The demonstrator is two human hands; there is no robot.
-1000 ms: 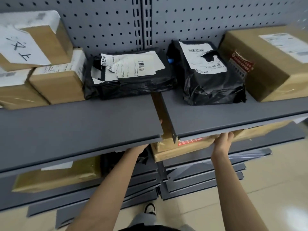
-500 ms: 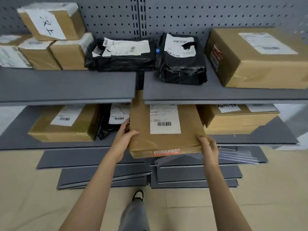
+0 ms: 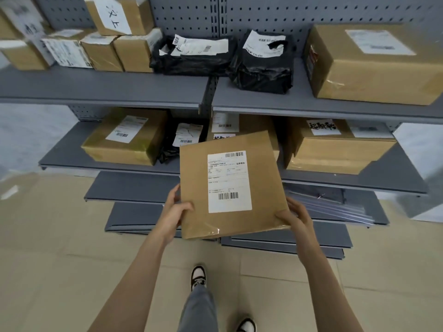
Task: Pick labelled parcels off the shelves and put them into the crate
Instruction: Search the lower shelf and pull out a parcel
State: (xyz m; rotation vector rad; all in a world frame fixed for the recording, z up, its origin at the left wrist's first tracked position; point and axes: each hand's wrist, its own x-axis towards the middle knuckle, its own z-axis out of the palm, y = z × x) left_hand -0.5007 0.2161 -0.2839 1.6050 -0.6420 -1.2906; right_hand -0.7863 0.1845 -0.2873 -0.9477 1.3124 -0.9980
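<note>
Parcel, label up for reading, is held clear of the lower shelf's front edge; left hand and right hand fingers pinch its near corners.

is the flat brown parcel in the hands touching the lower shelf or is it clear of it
Apart. The head view shows the flat brown parcel lifted in front of the lower shelf, gripped at its near corners by the left hand and right hand.

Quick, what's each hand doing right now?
Left hand: grips the parcel's left edge.
Right hand: grips the parcel's right corner.
</note>
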